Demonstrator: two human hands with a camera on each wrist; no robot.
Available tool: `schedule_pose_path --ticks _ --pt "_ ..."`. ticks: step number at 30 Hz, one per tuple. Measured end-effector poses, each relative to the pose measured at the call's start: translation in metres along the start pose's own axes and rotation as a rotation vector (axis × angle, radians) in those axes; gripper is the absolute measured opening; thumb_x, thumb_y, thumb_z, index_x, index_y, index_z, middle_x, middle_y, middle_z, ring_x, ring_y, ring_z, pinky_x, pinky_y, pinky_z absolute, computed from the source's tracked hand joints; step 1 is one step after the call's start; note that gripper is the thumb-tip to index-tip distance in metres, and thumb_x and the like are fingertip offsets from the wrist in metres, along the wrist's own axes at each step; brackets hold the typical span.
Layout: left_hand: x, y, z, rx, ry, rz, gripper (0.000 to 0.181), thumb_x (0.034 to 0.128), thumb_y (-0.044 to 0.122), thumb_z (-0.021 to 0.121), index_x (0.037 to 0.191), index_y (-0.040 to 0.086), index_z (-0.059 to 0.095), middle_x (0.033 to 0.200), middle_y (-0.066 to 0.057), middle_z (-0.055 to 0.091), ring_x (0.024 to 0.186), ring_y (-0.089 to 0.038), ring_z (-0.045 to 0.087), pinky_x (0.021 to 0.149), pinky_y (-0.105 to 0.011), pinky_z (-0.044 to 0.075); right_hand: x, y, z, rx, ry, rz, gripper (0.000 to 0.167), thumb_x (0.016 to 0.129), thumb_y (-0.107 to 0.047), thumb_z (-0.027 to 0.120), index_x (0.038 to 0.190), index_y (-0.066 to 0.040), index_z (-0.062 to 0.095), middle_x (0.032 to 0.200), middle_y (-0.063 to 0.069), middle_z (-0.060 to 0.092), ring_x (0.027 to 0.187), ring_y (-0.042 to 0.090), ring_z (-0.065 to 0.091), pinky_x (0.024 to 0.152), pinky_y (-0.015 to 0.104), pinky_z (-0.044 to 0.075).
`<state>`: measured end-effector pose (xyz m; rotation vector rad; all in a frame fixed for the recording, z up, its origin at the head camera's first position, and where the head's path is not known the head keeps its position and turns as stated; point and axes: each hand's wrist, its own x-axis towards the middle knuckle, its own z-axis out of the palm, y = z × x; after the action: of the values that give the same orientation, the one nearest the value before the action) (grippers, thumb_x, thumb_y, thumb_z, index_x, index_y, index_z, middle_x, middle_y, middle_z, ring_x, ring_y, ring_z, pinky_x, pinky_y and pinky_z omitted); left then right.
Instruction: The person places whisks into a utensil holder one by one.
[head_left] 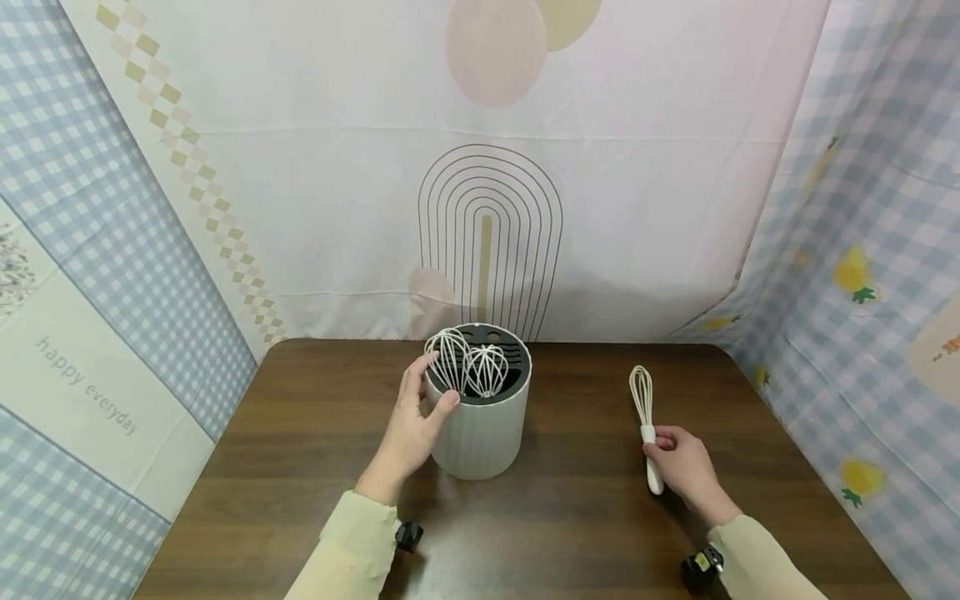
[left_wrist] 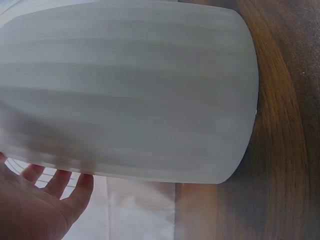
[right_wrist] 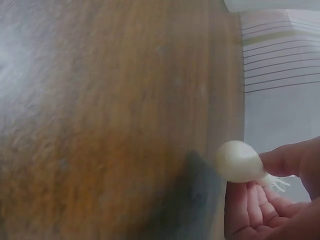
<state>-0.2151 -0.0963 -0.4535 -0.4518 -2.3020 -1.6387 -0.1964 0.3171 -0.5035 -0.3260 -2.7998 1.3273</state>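
Note:
A white ribbed utensil holder (head_left: 477,442) with a black slotted top stands upright on the table. Two wire whisks rise from its front opening: a larger one (head_left: 447,360) on the left and a rounder one (head_left: 487,371) beside it. My left hand (head_left: 411,421) holds the holder's upper left side, thumb at the front rim; in the left wrist view its fingertips (left_wrist: 86,181) touch the ribbed wall (left_wrist: 135,95). Over the table's right side, my right hand (head_left: 684,460) pinches a small whisk (head_left: 642,396) by its white handle (right_wrist: 239,161), wires pointing away from me.
The dark wooden table (head_left: 330,400) has rounded far corners. A white patterned cloth (head_left: 337,217) hangs behind it, and blue checked cloths (head_left: 885,350) hang at both sides. A black wrist camera (head_left: 701,568) sits on each wrist.

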Motion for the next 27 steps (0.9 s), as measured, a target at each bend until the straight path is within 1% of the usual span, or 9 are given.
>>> schedule_pose_path --ticks 5,10,14,20,23,27 --pt "0.000 0.000 0.000 -0.001 0.004 0.009 0.063 0.0931 0.034 0.063 0.148 0.031 0.030 0.149 -0.002 0.029 0.131 -0.027 0.037 0.103 -0.056 0.035 0.000 -0.010 0.003 -0.008 0.048 -0.051 0.042 0.092 -0.014 0.062 0.127 0.008 0.053 0.108 0.021 0.062 0.088 0.024 0.060 0.065 0.025 0.049" --pt "0.000 -0.001 0.000 -0.005 0.009 0.013 0.064 0.0928 0.032 0.064 0.147 0.031 0.031 0.148 -0.003 0.030 0.130 -0.027 0.038 0.102 -0.056 0.036 0.001 -0.025 0.005 -0.013 0.102 -0.092 0.041 0.092 -0.015 0.062 0.127 0.006 0.055 0.108 0.018 0.063 0.084 0.019 0.060 0.067 0.023 0.046" --pt "0.000 -0.001 0.000 -0.004 0.008 0.006 0.063 0.0930 0.033 0.063 0.147 0.031 0.031 0.147 -0.002 0.030 0.129 -0.025 0.038 0.102 -0.053 0.036 -0.002 -0.038 0.004 0.025 0.102 -0.114 0.041 0.093 -0.015 0.062 0.128 0.005 0.053 0.109 0.018 0.062 0.079 0.015 0.059 0.062 0.024 0.047" --pt "0.000 -0.001 0.001 -0.013 0.011 0.017 0.063 0.0930 0.034 0.063 0.147 0.029 0.032 0.148 -0.002 0.030 0.129 -0.027 0.039 0.102 -0.056 0.035 -0.005 -0.054 0.006 0.104 0.088 -0.141 0.041 0.094 -0.013 0.062 0.129 0.005 0.051 0.111 0.020 0.059 0.076 0.014 0.060 0.056 0.026 0.047" --pt "0.000 -0.001 0.001 -0.017 0.010 0.018 0.063 0.0929 0.034 0.063 0.147 0.031 0.032 0.148 -0.002 0.029 0.129 -0.028 0.039 0.102 -0.057 0.035 -0.005 -0.060 0.009 0.131 0.091 -0.140 0.041 0.094 -0.013 0.062 0.130 0.004 0.051 0.112 0.019 0.059 0.074 0.014 0.059 0.055 0.026 0.046" --pt "0.000 -0.001 0.001 -0.012 0.008 0.008 0.063 0.0929 0.035 0.063 0.147 0.036 0.031 0.149 0.000 0.029 0.129 -0.026 0.039 0.103 -0.055 0.035 -0.006 -0.069 0.012 0.159 0.102 -0.149 0.042 0.095 -0.014 0.061 0.131 0.003 0.049 0.113 0.019 0.058 0.075 0.014 0.059 0.054 0.025 0.045"
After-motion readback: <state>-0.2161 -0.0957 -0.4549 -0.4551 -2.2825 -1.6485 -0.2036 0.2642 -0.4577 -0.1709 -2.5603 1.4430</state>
